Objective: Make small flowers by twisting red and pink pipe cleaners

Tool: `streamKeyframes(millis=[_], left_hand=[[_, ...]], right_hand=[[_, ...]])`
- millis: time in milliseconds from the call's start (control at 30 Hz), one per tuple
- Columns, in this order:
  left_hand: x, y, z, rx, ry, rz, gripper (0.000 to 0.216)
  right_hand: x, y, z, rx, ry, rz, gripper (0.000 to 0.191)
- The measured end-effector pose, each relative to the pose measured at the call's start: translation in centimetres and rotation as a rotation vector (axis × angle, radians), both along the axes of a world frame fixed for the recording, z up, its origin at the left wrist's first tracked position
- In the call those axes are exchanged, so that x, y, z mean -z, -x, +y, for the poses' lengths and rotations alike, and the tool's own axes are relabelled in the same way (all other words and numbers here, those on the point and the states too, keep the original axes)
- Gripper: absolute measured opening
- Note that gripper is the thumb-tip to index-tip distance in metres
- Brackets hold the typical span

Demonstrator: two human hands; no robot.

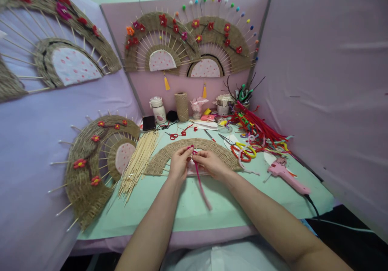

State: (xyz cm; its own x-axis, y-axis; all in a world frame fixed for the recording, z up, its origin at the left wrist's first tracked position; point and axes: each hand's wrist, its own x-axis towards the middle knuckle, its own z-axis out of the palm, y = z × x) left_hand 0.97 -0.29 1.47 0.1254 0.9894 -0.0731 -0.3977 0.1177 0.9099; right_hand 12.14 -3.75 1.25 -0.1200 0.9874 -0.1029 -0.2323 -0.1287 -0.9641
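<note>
A magenta pipe cleaner (200,182) is pinched between my two hands, its loose end hanging down over the green tablecloth. My left hand (180,162) grips the upper end, where a small bent loop shows. Close beside it, my right hand (209,162) has thumb and forefinger closed on the same pipe cleaner. Under and behind both hands lies a woven twine fan (165,153), its middle partly covered by my fingers. Small red scissors (173,136) and little red pipe-cleaner flowers (183,133) lie beyond the fan.
Thin wooden sticks (138,161) are piled at left beside a decorated fan (81,149). At right lie yellow-handled scissors (247,149), a pink glue gun (287,176) with its cord, and a heap of red pipe cleaners (260,125). A twine spool (182,107) stands at the back.
</note>
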Motion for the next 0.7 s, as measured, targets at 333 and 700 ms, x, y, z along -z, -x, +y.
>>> streamKeyframes(millis=[333, 700], left_hand=[[0.6, 0.9, 0.8, -0.147, -0.249, 0.373, 0.025], [1.0, 0.9, 0.8, -0.01, -0.185, 0.37, 0.028]], right_hand=[[-0.4, -0.5, 0.0, 0.126, -0.023, -0.101, 0.022], [0.0, -1.2, 0.7, 0.189, 0.05, 0.113, 0.023]])
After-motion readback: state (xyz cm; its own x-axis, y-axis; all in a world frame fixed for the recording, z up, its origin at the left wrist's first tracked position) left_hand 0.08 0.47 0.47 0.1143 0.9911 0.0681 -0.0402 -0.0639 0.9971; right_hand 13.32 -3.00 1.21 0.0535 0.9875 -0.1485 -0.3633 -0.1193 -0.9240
